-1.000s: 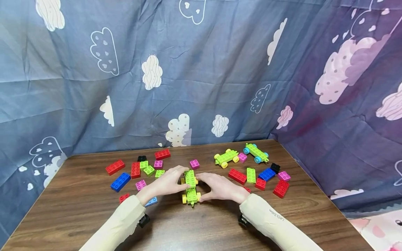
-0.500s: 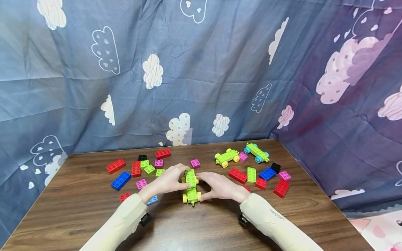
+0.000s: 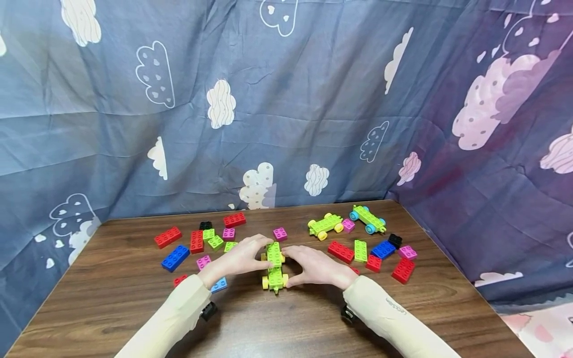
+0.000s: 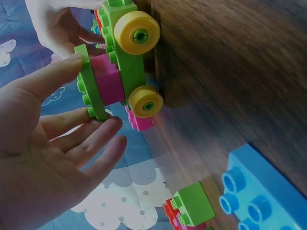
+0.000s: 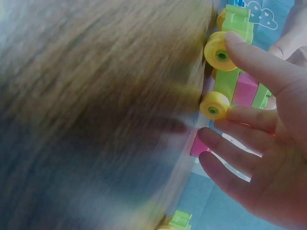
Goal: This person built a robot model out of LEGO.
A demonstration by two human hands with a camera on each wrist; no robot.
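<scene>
Across the lower half of the head view lies the brown wooden tabletop [image 3: 112, 298], backed by a blue cloud-print cloth [image 3: 286, 99]; both sit a touch lower and further right in the frame than half a second ago, a small shift of the camera. At the centre of the tabletop the two hands have stayed where they were. The left hand [image 3: 239, 258] pinches the green plate [image 4: 88, 81] between thumb and fingers, its other fingers loosely spread. The right hand [image 3: 315, 266] has its fingertips on the yellow wheels [image 5: 218, 52], fingers fairly straight. Between them the green wheeled car [image 3: 274, 266] stands on the tabletop, with a pink brick [image 4: 108, 81] under the green plate, unmoved. Two more wheeled chassis [image 3: 324, 224] rest at upper right, and loose bricks [image 3: 192, 242] are scattered left and right.
</scene>
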